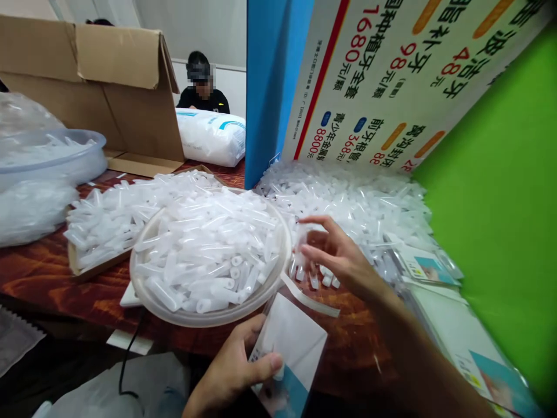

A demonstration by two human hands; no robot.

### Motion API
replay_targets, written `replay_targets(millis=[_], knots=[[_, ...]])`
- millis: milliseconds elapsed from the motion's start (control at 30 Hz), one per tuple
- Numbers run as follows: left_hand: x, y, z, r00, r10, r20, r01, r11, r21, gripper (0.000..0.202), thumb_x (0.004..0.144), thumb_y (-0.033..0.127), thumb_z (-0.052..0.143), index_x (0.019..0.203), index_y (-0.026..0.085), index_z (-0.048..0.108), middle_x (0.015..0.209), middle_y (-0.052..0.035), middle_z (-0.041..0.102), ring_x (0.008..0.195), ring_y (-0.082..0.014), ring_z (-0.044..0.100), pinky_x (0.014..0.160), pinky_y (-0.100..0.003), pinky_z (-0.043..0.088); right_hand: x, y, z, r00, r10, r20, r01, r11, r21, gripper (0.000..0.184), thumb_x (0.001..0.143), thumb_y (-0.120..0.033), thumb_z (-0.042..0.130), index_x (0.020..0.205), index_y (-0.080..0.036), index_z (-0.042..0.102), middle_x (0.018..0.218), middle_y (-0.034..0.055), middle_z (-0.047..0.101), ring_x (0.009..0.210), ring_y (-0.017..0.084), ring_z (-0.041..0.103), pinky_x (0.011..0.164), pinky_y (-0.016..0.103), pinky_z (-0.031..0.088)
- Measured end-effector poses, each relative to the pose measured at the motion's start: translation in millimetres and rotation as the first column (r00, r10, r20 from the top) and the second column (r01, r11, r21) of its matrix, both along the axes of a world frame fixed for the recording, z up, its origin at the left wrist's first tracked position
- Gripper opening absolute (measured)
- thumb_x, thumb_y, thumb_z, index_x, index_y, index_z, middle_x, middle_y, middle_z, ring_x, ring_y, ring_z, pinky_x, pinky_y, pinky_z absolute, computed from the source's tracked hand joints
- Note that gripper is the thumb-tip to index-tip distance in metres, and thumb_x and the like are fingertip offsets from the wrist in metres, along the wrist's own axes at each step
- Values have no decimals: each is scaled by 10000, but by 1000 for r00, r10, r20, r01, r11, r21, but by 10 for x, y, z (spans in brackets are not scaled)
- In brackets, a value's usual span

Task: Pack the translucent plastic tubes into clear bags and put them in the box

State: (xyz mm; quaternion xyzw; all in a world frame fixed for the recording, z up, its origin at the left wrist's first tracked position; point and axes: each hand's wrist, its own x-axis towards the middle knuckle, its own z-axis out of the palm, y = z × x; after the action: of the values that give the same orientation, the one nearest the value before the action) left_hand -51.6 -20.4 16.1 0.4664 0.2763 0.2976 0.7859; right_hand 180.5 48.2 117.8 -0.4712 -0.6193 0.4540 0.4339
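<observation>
In the head view my left hand (239,366) grips a white-and-teal printed plastic packet (300,331), thumb across its front. A small whitish piece shows at the thumb tip; I cannot make out what it is. Beside the packet's top end lies a pale strip (311,301) on the table. My right hand (333,249) hovers with curved, parted fingers at the near edge of a heap of translucent plastic pieces (348,200). Nothing is plainly held in it. Left of that hand stands a round tub (209,319) heaped with frosted plastic tubes (204,244).
A shallow cardboard tray (80,270) of similar tubes sits behind the tub. Further left are a blue-tinted basin (87,162) and a cardboard box (130,122). Printed packets (452,331) lie at right along a green panel (491,203). A person (202,93) sits beyond a white sack (213,136).
</observation>
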Motion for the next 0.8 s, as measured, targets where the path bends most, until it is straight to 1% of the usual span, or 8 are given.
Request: replay_targets(millis=[133,233,300,400,533,600,700,800], knots=[[155,45,31,1000,-1,-26,0,999,-35,567,732,541,814,1067,106,677,829,-47,658,732,-148,558,617,-194,413,255,-496,-308,965,-92,-245,42,979,-202,415,840,-362,782,1166,-264,546,862,8,714,622,145,652,543,238,496],[219,73,49,998,-33,-57,30,998,-53,563,716,525,830,1049,93,695,829,-43,657,726,-141,549,628,-196,409,270,-688,-536,962,-130,-240,74,971,-228,245,809,-365,817,911,-218,651,863,27,739,711,159,668,630,252,512],[232,78,42,992,-51,-111,45,998,-54,547,711,511,838,1037,93,702,837,-42,663,723,-140,546,633,-200,407,259,-771,-619,981,-81,-177,49,983,-179,245,821,-416,801,802,-187,718,910,60,747,837,191,677,751,286,526],[237,55,27,977,-73,-200,71,997,-17,539,709,514,835,1025,98,702,865,-49,674,767,-166,562,664,-221,424,250,-887,-651,986,-18,-164,-11,985,-172,486,919,-608,607,831,-170,796,1146,121,703,1080,263,642,917,351,513],[256,-18,25,963,-74,-259,99,991,86,531,729,524,818,1033,104,703,897,-53,684,816,-194,585,707,-247,442,216,-1048,-638,949,-97,-299,25,972,-235,841,962,-764,169,1051,-186,774,1318,141,614,1198,288,595,976,406,513],[264,-47,21,964,-77,-254,110,987,117,557,731,542,812,1059,106,700,917,-57,693,828,-201,596,724,-255,449,186,-1112,-638,958,-65,-279,0,974,-228,829,943,-791,203,1176,-201,738,1357,143,597,1213,296,588,1006,433,492],[285,-53,8,965,-100,-241,135,982,133,656,703,626,799,1079,100,689,918,-67,703,819,-210,615,727,-267,460,140,-1178,-638,988,-19,-153,-14,977,-214,681,936,-740,421,1146,-187,759,1351,144,604,1158,300,606,1004,440,474],[371,-35,-21,954,-123,-273,180,964,196,699,705,694,760,1078,109,681,928,-83,712,838,-234,641,746,-291,482,147,-1262,-614,989,-118,-91,98,975,-200,531,901,-646,595,1068,-175,774,1223,121,672,1072,289,630,933,385,492]])
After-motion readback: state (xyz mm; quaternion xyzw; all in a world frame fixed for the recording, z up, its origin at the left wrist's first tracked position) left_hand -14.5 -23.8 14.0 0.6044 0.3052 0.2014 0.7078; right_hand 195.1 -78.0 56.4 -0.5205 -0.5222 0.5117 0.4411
